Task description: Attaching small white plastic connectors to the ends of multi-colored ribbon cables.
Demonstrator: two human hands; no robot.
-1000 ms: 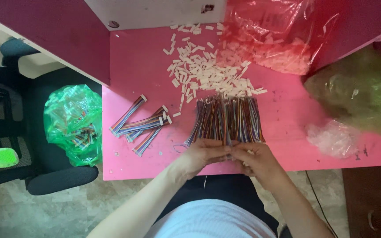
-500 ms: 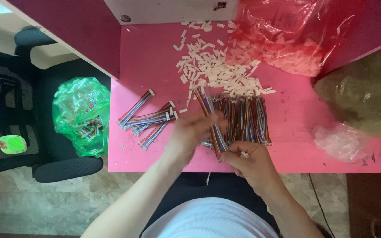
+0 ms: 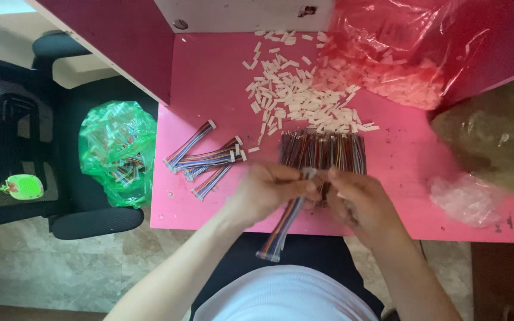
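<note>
My left hand [image 3: 269,191] pinches the upper end of a multicoloured ribbon cable [image 3: 282,227] that hangs down past the pink table's front edge, with a white connector at its lower tip. My right hand [image 3: 358,199] meets it at the same upper end, fingers closed against the cable tip. Just beyond both hands lies a bundle of loose coloured wires [image 3: 323,148]. A heap of small white connector housings [image 3: 295,95] is spread farther back. Several cables fitted with connectors [image 3: 206,157] lie to the left.
The pink table [image 3: 209,77] has dark red side walls. A red plastic bag of white parts [image 3: 400,53] sits at the back right, a clear bag [image 3: 465,199] at the right front. A green bag of cables [image 3: 117,151] rests on a black chair at left.
My left hand lifted one cable out of the wire bundle and brought it toward me. Its free end now hangs over the table edge, and both hands meet at its top.
</note>
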